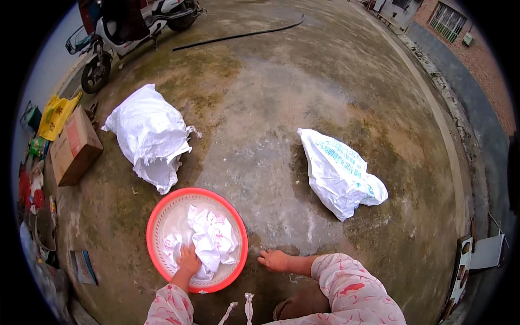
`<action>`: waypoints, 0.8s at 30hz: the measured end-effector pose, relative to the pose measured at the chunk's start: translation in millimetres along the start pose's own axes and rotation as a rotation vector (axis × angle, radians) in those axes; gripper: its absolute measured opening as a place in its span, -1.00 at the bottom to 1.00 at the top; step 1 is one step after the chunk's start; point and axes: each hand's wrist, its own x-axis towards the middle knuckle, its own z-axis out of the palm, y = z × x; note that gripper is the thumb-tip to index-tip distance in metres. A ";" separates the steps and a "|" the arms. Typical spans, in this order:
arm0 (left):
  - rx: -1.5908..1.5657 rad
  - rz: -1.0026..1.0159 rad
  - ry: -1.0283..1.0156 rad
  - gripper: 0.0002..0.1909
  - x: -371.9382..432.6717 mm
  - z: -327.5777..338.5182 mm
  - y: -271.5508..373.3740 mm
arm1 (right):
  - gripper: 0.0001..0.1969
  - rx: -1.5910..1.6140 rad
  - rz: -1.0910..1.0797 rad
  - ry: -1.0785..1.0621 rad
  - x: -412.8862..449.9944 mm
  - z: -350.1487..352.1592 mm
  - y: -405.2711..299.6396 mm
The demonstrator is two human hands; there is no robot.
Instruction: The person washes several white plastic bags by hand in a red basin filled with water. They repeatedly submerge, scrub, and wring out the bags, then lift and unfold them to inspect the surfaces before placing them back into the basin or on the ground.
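Observation:
A round plastic basin with a red rim and slotted sides stands on the concrete ground close in front of me. Crumpled white cloth or bag material with pink-red writing lies inside it. My left hand reaches over the near left part of the basin and rests against the white material; whether its fingers grip any of it is not clear. To the right of the rim, apart from it, my right hand hangs low over the ground with its fingers bent, and nothing shows in it.
Beyond the basin lies a full white woven sack, its torn mouth towards me. A flatter white sack with blue-green writing lies right. A cardboard box and clutter line the left edge. Farther off are a scooter and a dark hose.

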 end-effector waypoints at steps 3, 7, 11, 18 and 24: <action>-0.018 0.009 -0.021 -0.30 -6.1 -13.7 10.7 | -0.77 -0.074 -0.093 -0.013 -5.1 12.8 3.9; -0.063 -0.011 -0.009 -0.29 -6.4 -16.0 6.8 | -0.78 -0.044 -0.087 -0.013 -0.7 18.1 2.5; -0.113 -0.013 -0.005 -0.30 -9.8 -20.5 11.9 | -0.79 -0.060 -0.113 -0.032 -3.9 19.6 3.7; -0.098 -0.033 -0.048 -0.27 -10.4 -19.7 3.6 | -0.77 -0.044 -0.181 -0.102 4.7 36.3 12.8; -0.113 -0.046 -0.061 -0.26 -7.0 -20.3 -1.5 | -0.75 -0.011 -0.145 -0.135 12.0 71.2 33.4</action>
